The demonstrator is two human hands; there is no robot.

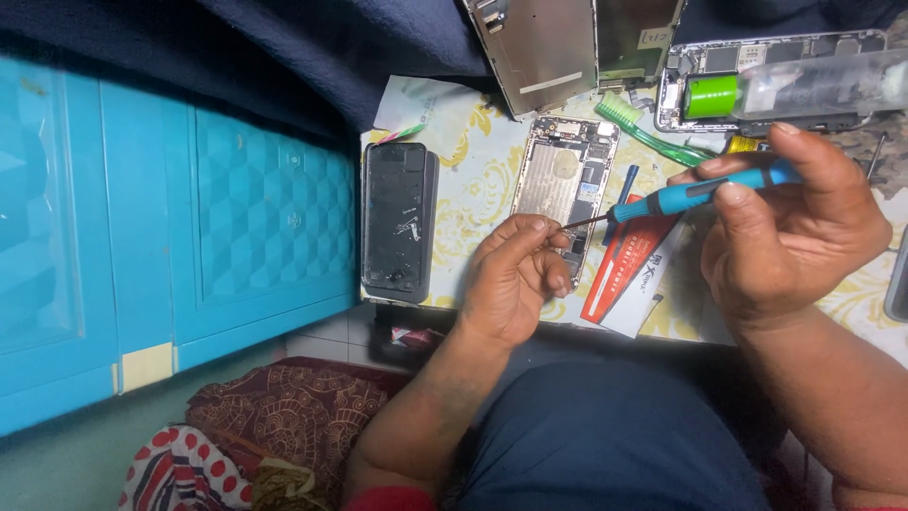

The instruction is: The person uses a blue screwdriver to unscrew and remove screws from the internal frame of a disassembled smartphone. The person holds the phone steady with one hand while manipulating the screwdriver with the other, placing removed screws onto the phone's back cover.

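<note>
My right hand (790,227) grips a blue-handled screwdriver (695,192), its thin tip pointing left toward my left hand (515,274). My left fingers are pinched together right at the tip, over the lower edge of an opened phone body (566,180) with its circuit board showing. Whether something tiny sits between those fingers is too small to tell. A black phone screen panel (397,220) lies to the left of the opened phone.
A red and white packet (629,265) lies under the screwdriver. A green toothbrush (653,132), a green-capped clear tube (757,92), metal phone plates (544,47) and another opened phone frame (832,47) lie at the back. A turquoise cabinet (189,227) stands left.
</note>
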